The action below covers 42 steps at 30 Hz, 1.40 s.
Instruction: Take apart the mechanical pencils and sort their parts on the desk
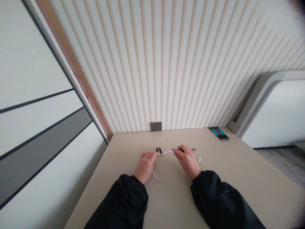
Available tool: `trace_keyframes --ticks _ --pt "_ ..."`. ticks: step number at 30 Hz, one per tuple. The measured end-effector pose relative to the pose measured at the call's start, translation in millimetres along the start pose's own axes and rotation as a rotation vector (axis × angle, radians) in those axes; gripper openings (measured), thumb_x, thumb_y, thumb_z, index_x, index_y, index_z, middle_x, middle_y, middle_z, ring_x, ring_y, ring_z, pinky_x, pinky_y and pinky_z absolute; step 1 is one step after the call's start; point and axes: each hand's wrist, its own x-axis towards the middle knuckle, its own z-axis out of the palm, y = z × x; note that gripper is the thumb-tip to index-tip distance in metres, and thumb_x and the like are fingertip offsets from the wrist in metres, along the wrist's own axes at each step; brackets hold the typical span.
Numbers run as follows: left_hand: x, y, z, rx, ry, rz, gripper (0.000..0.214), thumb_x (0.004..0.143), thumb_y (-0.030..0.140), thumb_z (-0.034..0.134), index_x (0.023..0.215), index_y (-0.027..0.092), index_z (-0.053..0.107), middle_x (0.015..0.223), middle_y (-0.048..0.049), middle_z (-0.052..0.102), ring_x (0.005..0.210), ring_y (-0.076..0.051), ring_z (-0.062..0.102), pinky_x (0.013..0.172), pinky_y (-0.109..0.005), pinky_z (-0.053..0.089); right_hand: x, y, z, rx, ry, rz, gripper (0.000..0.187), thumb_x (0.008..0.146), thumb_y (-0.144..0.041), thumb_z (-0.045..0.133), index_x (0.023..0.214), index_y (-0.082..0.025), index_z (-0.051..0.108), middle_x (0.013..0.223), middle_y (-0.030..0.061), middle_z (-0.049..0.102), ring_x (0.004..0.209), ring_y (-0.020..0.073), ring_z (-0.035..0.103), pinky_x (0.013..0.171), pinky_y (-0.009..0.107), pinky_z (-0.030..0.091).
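My left hand (145, 163) is closed, fingertips pinching a thin white rod that looks like a pen refill (163, 154). The rod points right, toward a thicker white tube-like piece (171, 151) pinched in my right hand (187, 159). Whether rod and tube touch is too small to make out. A dark part shows among the right fingers. Behind the rod, two short black pen parts (159, 150) lie on the table. Thin white sticks (154, 176) lie beside my left hand. Right of my right hand are a small white piece (199, 159) and small greyish pieces (194, 149).
Several pens (219, 133) in teal, red and black lie in a row at the table's back right. The beige table (171, 203) meets a ribbed wall holding a dark socket (156, 126). A white cabinet (35, 133) stands left, a pale headboard (276, 108) right.
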Motion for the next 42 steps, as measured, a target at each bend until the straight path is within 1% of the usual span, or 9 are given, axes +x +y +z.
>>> trace_keyframes --ticks 8,11,15,18,20,22,30,36,42 --pt "-0.1 1.4 -0.5 -0.013 -0.020 0.013 0.028 0.094 0.012 0.043 0.114 0.024 0.058 0.097 -0.0040 0.065 0.089 -0.020 0.058 0.081 -0.036 0.041 2.0 -5.0 -1.3 0.022 -0.017 -0.058 0.025 0.093 -0.026 0.052 0.113 -0.029 0.067 0.092 0.0064 0.060 0.086 0.0209 0.056 0.076 0.037 0.045" --pt "0.3 2.8 -1.3 -0.033 -0.028 0.040 0.028 0.093 0.012 0.044 0.113 0.024 0.059 0.094 -0.0041 0.065 0.089 -0.020 0.059 0.080 -0.035 0.042 2.1 -8.3 -0.5 0.049 -0.025 -0.098 0.026 0.093 -0.024 0.053 0.114 -0.030 0.066 0.093 0.0062 0.061 0.086 0.0205 0.057 0.076 0.037 0.046" --pt "-0.5 5.3 -0.4 -0.108 -0.002 0.074 0.026 0.094 0.016 0.046 0.116 0.025 0.056 0.094 -0.0035 0.066 0.088 -0.019 0.061 0.081 -0.035 0.043 0.7 -12.7 2.0 0.089 -0.050 -0.166 0.027 0.092 -0.022 0.054 0.115 -0.029 0.066 0.092 0.0066 0.062 0.085 0.0202 0.058 0.075 0.036 0.047" --pt "-1.8 5.4 1.8 -0.155 0.051 0.040 0.017 0.092 0.023 0.052 0.108 0.022 0.057 0.094 -0.0033 0.067 0.087 -0.019 0.061 0.082 -0.036 0.043 0.0 -15.4 2.3 0.114 -0.079 -0.183 0.027 0.093 -0.021 0.053 0.116 -0.028 0.065 0.092 0.0069 0.063 0.084 0.0200 0.058 0.075 0.036 0.048" --pt "-2.4 5.1 2.7 -0.159 0.080 0.012 0.011 0.090 0.026 0.056 0.099 0.021 0.060 0.089 -0.0033 0.068 0.084 -0.020 0.060 0.079 -0.035 0.044 0.0 -16.9 1.5 0.121 -0.092 -0.180 0.027 0.093 -0.021 0.053 0.116 -0.027 0.065 0.092 0.0069 0.063 0.084 0.0200 0.058 0.074 0.035 0.048" --pt "-2.5 5.5 2.8 -0.171 0.101 0.000 0.010 0.089 0.028 0.058 0.095 0.021 0.061 0.085 -0.0032 0.067 0.082 -0.020 0.060 0.077 -0.034 0.045 0.3 -18.0 0.4 0.122 -0.091 -0.183 0.026 0.093 -0.022 0.053 0.116 -0.027 0.065 0.091 0.0068 0.063 0.083 0.0196 0.058 0.073 0.034 0.049" --pt "-3.3 9.0 1.7 -0.272 0.146 -0.017 0.009 0.088 0.027 0.059 0.092 0.021 0.063 0.084 -0.0038 0.067 0.081 -0.019 0.060 0.076 -0.033 0.047 0.8 -20.3 -3.1 0.091 -0.067 -0.222 0.027 0.093 -0.020 0.053 0.116 -0.028 0.066 0.087 0.0054 0.063 0.080 0.0175 0.058 0.074 0.033 0.045" --pt "-4.2 6.7 3.5 -0.300 0.128 -0.026 0.008 0.087 0.028 0.061 0.090 0.021 0.063 0.083 -0.0034 0.067 0.081 -0.019 0.059 0.075 -0.032 0.047 0.6 -21.0 -4.5 0.074 -0.102 -0.246 0.029 0.094 -0.020 0.051 0.118 -0.029 0.064 0.089 0.0058 0.063 0.081 0.0180 0.057 0.074 0.033 0.044" --pt "-3.9 6.6 4.0 -0.319 0.125 -0.047 0.010 0.087 0.030 0.061 0.088 0.020 0.064 0.081 -0.0033 0.067 0.079 -0.018 0.060 0.073 -0.031 0.047 0.4 -20.7 -4.5 0.058 -0.099 -0.268 0.029 0.095 -0.021 0.049 0.119 -0.028 0.063 0.089 0.0060 0.064 0.082 0.0181 0.057 0.074 0.033 0.044"
